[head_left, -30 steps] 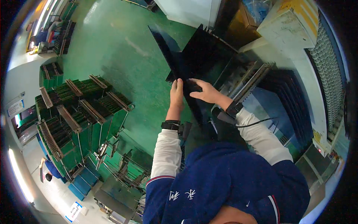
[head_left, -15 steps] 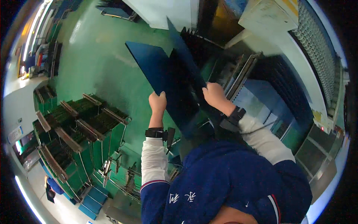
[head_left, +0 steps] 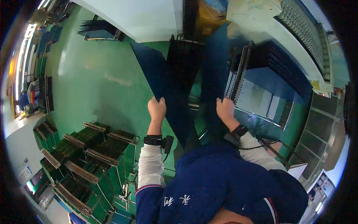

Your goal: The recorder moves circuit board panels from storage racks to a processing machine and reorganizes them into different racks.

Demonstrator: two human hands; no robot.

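Observation:
My left hand (head_left: pixel 157 109) is closed on the outer edge of a thin dark blue panel (head_left: pixel 156 69), which stretches away from my body at a tilt. A second dark blue panel (head_left: pixel 215 71) stands on edge in my right hand (head_left: pixel 226 111), whose fingers grip its right side. The two panels spread apart at their far ends, and their near ends reach down by my waist. Between them shows a rack of dark panels (head_left: pixel 182 56) beyond my hands. Some of my fingers are hidden behind the panels.
At the right stands a slotted rack (head_left: pixel 257 91) loaded with dark panels (head_left: pixel 283 61). Several racks with brown slotted bars (head_left: pixel 82 171) stand at the lower left. A white cabinet (head_left: pixel 138 18) is ahead, and a cream-coloured machine (head_left: pixel 253 15) is at the far right.
My right hand and its panel have swung right, widening the gap between the panels. The left hand keeps its grip. The whole view has turned, with the left racks appearing closer.

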